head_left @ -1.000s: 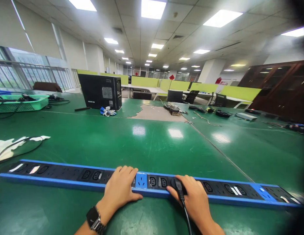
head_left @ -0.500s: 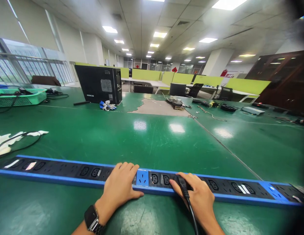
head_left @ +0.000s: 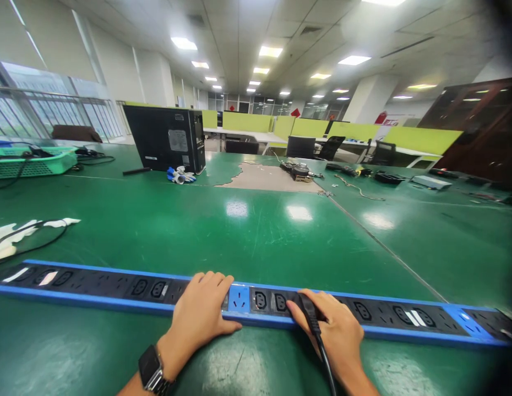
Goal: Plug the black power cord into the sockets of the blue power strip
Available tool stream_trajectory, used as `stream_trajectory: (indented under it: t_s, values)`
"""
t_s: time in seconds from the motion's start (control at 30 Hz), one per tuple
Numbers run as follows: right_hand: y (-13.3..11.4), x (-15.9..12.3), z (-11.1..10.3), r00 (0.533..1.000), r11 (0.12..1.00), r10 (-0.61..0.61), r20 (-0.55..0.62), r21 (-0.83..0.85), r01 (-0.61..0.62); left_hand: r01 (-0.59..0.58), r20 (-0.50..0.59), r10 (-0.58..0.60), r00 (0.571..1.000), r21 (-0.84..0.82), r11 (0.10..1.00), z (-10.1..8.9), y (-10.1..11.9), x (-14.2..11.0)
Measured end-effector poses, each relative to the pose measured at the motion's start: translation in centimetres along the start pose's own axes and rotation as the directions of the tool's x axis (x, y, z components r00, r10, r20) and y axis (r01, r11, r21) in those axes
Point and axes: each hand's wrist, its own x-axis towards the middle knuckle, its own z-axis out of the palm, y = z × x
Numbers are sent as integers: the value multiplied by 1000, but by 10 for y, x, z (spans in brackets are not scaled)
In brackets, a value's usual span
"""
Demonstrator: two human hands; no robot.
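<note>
A long blue and black power strip [head_left: 239, 300] lies across the green table in front of me. My left hand [head_left: 204, 305] wraps over it just left of a blue socket, thumb along the near edge and fingers over the far edge. Right of that socket, my right hand [head_left: 330, 324] grips a black power plug [head_left: 309, 311] between thumb and fingers, low against the strip's face. The plug's front end is hidden, so I cannot tell how deep it sits. Its black cord [head_left: 326, 366] runs down toward me.
Farther back on the green table [head_left: 190, 225] stand a black computer case [head_left: 163, 137], crumpled gloves [head_left: 180, 175] and a green basket [head_left: 37, 163] with cables. White cloth [head_left: 8, 239] and a thin cable lie at left. Loose electronic parts [head_left: 299, 169] sit at the back.
The view has shifted very slightly. Both hands keep their places on the strip and the plug.
</note>
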Motion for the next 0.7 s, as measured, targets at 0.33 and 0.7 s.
stream_trajectory:
  t_s: [0.33, 0.7]
  values:
    - [2, -2, 2, 1000, 1000, -16, -5, -7, 16, -13, 0, 13, 1000, -1, 1000, 1, -1, 0]
    - [1, 3, -10, 972, 949, 232, -24, 225, -221, -12, -15, 12, 1000, -10, 1000, 1, -2, 0]
